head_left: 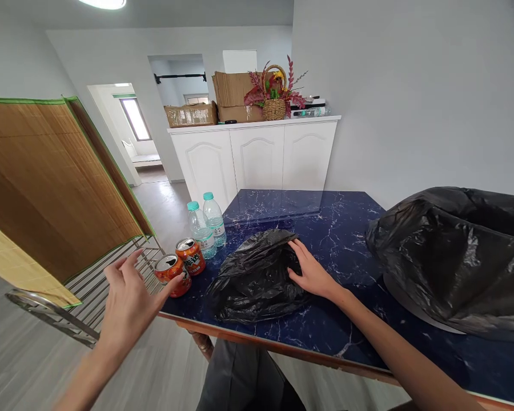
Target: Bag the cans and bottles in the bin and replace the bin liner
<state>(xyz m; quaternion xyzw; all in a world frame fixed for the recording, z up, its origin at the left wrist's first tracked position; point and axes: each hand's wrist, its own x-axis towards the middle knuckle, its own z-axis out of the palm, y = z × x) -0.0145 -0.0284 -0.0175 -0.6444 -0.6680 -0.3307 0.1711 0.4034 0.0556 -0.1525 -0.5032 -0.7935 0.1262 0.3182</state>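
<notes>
A black plastic bag (257,285) lies crumpled on the blue marbled table (340,240), its mouth facing right. My right hand (312,271) grips the rim of that bag, fingers over the top edge and thumb at the opening. To the left, my left hand (131,297) is held in the air with nothing in it, thumb and fingers apart. Its thumb is close to the nearer orange drink can (177,283) and overlaps it in view; I cannot tell if they touch. A second orange can (192,260), its top opened, stands just behind.
Two clear water bottles (215,220) with teal caps stand behind the cans at the table's left edge. On the right sits a bin lined with a black bag (445,257). Left of the table is a metal rack (85,308) beside bamboo mats (38,188). A white cabinet (257,154) stands behind.
</notes>
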